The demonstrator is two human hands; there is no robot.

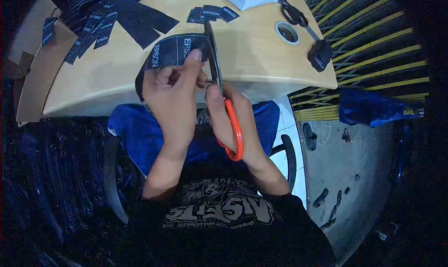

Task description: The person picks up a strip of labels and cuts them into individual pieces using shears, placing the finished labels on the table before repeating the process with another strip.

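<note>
My left hand (176, 83) pinches a curved black strip of labels (167, 52) printed EPSON in white, its thumb on top near the strip's right end. In my right hand (245, 110) is a pair of scissors (236, 131) with orange handles, blades pointing away from me. The blades overlap the right edge of the strip, close beside my left fingertips. Beyond the blade tips, several small cut EPSON labels (211, 13) lie on the table.
Long black label strips (100, 27) spread over the left of the wooden table (261, 57), beside a cardboard box (39, 78). A white tape roll (282, 28) and dark-handled scissors (291, 13) lie at the right. A white box (243, 3) stands at the back.
</note>
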